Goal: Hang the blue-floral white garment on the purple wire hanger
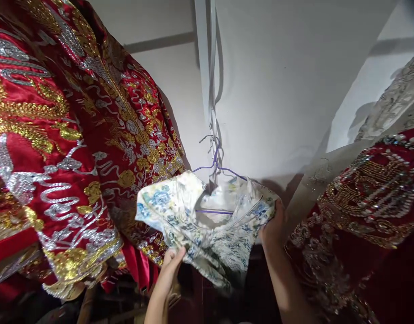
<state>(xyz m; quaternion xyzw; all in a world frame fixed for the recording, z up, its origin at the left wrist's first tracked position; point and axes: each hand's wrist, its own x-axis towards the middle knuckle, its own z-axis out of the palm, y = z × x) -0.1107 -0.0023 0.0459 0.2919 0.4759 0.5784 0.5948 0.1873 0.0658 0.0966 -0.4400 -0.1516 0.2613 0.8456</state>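
Note:
A white dress or top with a blue and green floral print (223, 247) hangs on a purple wire hanger (229, 170), whose lower bar shows through the neckline. Its hook meets a white cord or chain (212, 90) that runs down the wall. My left hand (172, 261) pinches the garment's left side below the sleeve, thumb on top. At the right sleeve, my right hand (273, 225) is closed on the fabric, its fingers partly hidden behind it. The garment's lower part falls into shadow.
A red jacket with gold and silver embroidery (135, 130) hangs close on the left. To the right are a beaded red gown (371, 198) and a pale lace garment (392, 108). Behind stands a white wall (277, 90). Wooden legs (87, 303) show at lower left.

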